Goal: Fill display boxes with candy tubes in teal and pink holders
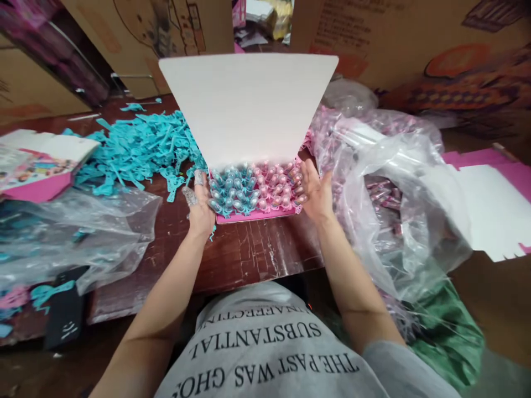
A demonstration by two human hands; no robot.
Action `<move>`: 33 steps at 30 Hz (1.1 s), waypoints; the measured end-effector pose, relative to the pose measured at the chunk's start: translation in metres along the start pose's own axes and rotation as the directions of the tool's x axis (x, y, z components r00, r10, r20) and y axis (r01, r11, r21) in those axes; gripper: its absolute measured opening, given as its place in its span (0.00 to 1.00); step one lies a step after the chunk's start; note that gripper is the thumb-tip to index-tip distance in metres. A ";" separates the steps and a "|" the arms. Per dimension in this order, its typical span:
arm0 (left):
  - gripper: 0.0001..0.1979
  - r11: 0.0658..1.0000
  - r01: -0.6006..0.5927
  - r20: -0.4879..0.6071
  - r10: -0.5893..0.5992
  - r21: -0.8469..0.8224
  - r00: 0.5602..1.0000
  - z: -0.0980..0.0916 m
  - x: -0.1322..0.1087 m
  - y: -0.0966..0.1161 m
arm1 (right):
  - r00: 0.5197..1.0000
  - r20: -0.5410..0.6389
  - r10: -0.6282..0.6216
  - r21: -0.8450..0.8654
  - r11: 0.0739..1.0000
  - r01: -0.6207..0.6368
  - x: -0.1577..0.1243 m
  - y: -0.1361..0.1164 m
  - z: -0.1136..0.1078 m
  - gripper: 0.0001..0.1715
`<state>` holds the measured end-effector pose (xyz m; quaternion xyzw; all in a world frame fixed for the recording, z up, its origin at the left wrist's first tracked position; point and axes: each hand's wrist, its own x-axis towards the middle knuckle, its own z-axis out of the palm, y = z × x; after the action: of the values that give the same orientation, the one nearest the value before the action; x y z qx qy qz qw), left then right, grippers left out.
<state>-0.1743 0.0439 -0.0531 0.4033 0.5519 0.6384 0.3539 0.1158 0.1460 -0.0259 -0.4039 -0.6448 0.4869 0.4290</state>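
A pink box with its white lid standing up sits on the dark wooden table. Inside lie several small toys, blue ones on the left and pink ones on the right. My left hand rests against the box's left side, fingers with taped tips stretched over the blue toys. My right hand presses the right side, fingers extended along the pink toys.
A heap of turquoise plastic pieces lies at the back left. Clear plastic bags with pink items fill the right; another bag lies left. Flat pink and white cartons and cardboard boxes surround the table.
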 end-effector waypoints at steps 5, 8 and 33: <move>0.51 0.998 -0.013 0.005 0.014 -0.065 1.000 0.007 -0.002 0.010 | 0.996 0.021 0.088 0.102 0.991 -0.090 0.004 -0.009 0.004 0.63; 0.52 0.995 -0.037 0.034 0.040 -0.089 0.999 0.010 -0.003 0.006 | 0.997 0.036 0.061 0.080 0.995 -0.064 0.002 -0.009 0.008 0.60; 0.51 0.663 -0.586 -0.301 0.741 0.466 0.600 -0.024 0.084 0.134 | 0.954 -0.249 -0.166 -0.281 0.955 0.092 0.088 -0.096 -0.063 0.51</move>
<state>-0.2326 0.0908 0.0882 0.4665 0.5217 0.7028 -0.1274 0.1387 0.2273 0.0919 -0.4770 -0.6652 0.3070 0.4855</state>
